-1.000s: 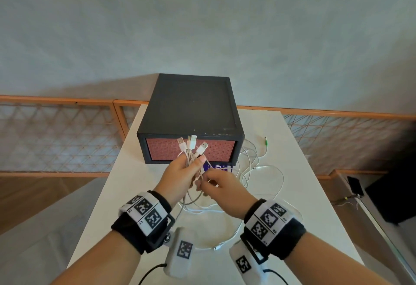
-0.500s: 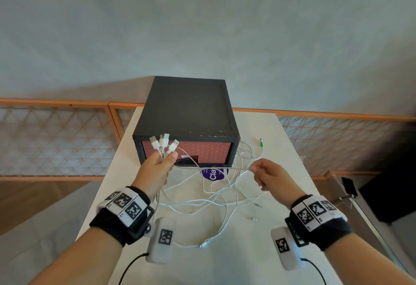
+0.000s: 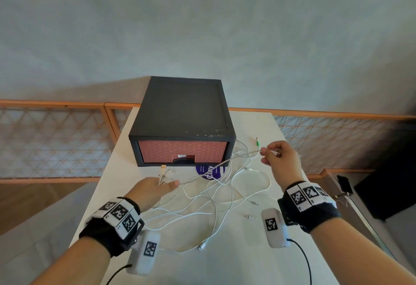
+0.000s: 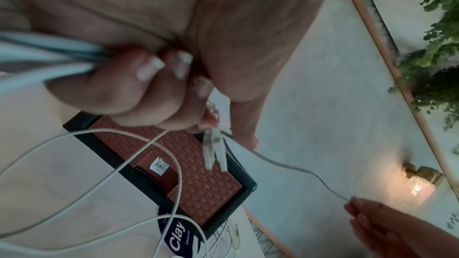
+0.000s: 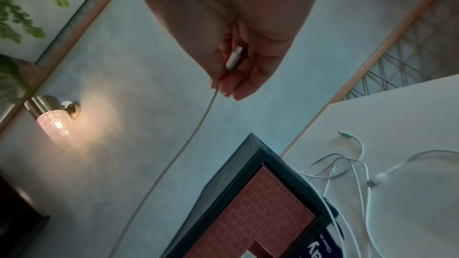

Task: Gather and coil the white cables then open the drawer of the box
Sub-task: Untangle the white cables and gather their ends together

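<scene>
Several white cables [image 3: 216,197] lie tangled on the white table [image 3: 225,266] in front of a black box [image 3: 182,113] whose reddish drawer [image 3: 182,150] is closed. My left hand [image 3: 155,189] [image 4: 139,85] grips a bunch of cable ends low over the table, left of the tangle; the plugs [image 4: 213,150] stick out past the fingers. My right hand [image 3: 279,158] [image 5: 233,70] pinches one cable near its white plug [image 5: 234,59], raised at the box's right front corner. That cable [image 3: 216,167] runs taut between both hands.
A round purple sticker [image 3: 210,172] lies under the cables by the drawer. A green-tipped plug [image 3: 257,142] rests right of the box. An orange-framed railing [image 3: 56,140] lies beyond the table's far edge. A wall lamp [image 5: 53,119] glows.
My left hand has dropped from in front of the drawer to the table, still gripping the cable ends. My right hand has moved further right and up, drawing one cable tight.
</scene>
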A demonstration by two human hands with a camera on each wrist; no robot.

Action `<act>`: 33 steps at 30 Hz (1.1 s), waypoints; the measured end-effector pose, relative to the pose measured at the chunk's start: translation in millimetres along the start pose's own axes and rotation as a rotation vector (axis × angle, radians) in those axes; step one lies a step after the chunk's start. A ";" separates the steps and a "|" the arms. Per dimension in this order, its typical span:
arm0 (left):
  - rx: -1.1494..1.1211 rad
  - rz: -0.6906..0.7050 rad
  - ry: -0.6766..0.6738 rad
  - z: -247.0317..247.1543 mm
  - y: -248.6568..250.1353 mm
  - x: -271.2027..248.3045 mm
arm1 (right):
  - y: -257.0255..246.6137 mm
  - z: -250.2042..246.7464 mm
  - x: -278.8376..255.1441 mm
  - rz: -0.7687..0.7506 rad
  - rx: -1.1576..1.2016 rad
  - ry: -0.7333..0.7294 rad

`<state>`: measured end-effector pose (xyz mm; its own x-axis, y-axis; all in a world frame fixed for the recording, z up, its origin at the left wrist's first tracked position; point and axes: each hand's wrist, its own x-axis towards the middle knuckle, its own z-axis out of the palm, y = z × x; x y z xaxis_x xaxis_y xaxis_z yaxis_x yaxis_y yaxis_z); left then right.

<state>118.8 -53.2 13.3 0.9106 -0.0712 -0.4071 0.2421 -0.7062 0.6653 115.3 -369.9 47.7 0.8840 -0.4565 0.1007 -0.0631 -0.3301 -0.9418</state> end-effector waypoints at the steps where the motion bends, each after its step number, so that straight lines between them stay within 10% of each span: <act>1: 0.042 0.019 -0.020 0.3 -0.7 -0.6 | -0.9 -1.2 0.3 0.002 0.022 0.023; 8: 0.060 0.133 -0.077 2.4 -9.6 -3.9 | -8.0 -9.7 3.6 -0.048 -0.011 0.158; 15: -0.471 0.329 0.035 4.8 30.7 -14.5 | -25.4 18.7 -29.5 -0.211 -0.223 -0.461; 21: -0.441 0.501 0.160 11.2 55.3 -24.2 | -64.1 41.5 -59.8 -0.499 -0.432 -0.878; 33: -0.531 0.421 -0.108 19.2 61.9 -37.9 | -86.1 52.3 -51.4 -0.673 -0.262 -0.522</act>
<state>92.9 -107.8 57.8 0.9314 -0.3533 -0.0879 0.0308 -0.1640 0.9860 99.5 -274.8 106.9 0.8662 0.3158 0.3872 0.4985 -0.5999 -0.6258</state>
